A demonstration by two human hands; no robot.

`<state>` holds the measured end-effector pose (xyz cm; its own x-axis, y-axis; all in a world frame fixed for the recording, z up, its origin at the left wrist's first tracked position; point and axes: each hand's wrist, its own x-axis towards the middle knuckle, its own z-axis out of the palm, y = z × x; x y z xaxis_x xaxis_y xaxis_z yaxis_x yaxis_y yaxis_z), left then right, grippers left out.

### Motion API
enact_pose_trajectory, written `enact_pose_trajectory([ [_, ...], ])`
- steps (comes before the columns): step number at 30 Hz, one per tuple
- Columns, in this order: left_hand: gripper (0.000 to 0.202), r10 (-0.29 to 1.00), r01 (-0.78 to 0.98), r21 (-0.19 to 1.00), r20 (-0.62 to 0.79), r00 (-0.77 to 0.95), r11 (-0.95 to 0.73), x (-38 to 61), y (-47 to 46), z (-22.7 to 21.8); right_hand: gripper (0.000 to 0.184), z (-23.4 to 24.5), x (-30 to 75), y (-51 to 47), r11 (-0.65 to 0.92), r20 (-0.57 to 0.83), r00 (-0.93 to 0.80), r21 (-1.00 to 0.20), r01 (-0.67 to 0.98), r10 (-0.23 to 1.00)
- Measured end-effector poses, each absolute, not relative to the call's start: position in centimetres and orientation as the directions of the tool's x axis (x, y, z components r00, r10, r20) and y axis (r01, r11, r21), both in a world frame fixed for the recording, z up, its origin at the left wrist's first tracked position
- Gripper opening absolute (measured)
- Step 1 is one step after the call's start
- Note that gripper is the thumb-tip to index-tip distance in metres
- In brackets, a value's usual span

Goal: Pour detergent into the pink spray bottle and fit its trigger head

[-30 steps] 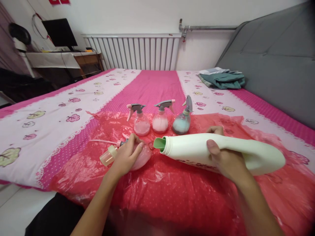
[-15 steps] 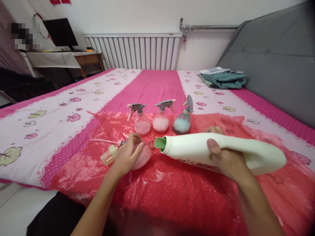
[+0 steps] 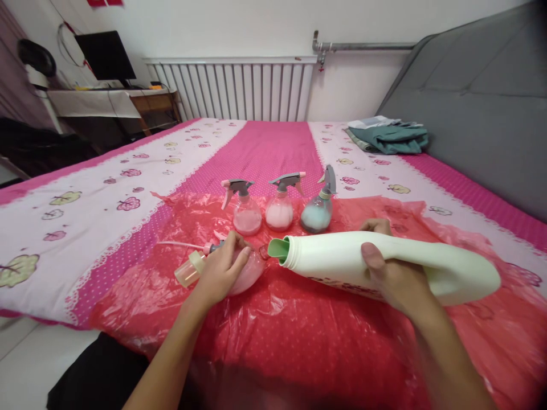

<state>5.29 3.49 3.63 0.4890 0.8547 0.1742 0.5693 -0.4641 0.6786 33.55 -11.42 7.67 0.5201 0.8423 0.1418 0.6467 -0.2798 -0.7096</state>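
Bedding of smooth pink and white fabric point(image 3: 273, 145), printed with small trees and white dots, is spread across the room below a padded grey headboard point(image 3: 470, 94) and a ribbed white radiator point(image 3: 235, 94). Upon it is laid a crinkled, glossy sheet of translucent red plastic point(image 3: 299, 341). Teal and white folded cloths point(image 3: 391, 138) are stacked near the headboard.

Above the sheet, a long, pale green-white plastic jug point(image 3: 333, 253) with a moulded handle is held almost horizontally, its threaded mouth and green inner spout point(image 3: 277, 249) directed leftward. It is gripped firmly about the body by the right hand point(image 3: 391, 276); its contents are hidden by the opaque wall. A rounded, clear pink-tinted bottle point(image 3: 250, 274) is tilted on its side over the sheet, clasped by the closed left hand point(image 3: 224, 270). Its neck is brought close to the spout; whether they touch cannot be told.

Beyond, three upright bulbous trigger bottles are aligned: one pink point(image 3: 247, 219), one pale pink with whitish, cloudy contents point(image 3: 279, 214), one blue-green and similarly clouded point(image 3: 317, 214). Beside the left hand are placed a translucent yellowish cylindrical cap point(image 3: 188, 274) and a detached grey-and-pink spray head point(image 3: 209, 248) with a thin tube.
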Motion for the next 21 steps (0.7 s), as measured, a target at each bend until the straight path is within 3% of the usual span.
enact_pose_trajectory([
  [8,0.031,0.855,0.552,0.694,0.180,0.487,-0.461,5.1,3.4,3.4,0.059,7.1,34.0,-11.3,-0.228,0.218,0.501,-0.694,0.683,0.837],
  [11,0.032,0.857,0.532,0.711,0.196,0.477,-0.459,5.1,3.3,3.4,0.059,6.8,34.6,-11.0,-0.171,0.283,0.434,-0.637,0.752,0.855],
  [14,0.033,0.860,0.540,0.710,0.186,0.476,-0.452,5.2,3.3,3.4,0.061,6.6,35.1,-10.8,-0.164,0.270,0.377,-0.579,0.799,0.886],
  [21,0.033,0.859,0.546,0.706,0.179,0.479,-0.452,5.2,3.3,3.5,0.064,6.8,35.0,-10.8,-0.171,0.267,0.399,-0.603,0.779,0.877],
])
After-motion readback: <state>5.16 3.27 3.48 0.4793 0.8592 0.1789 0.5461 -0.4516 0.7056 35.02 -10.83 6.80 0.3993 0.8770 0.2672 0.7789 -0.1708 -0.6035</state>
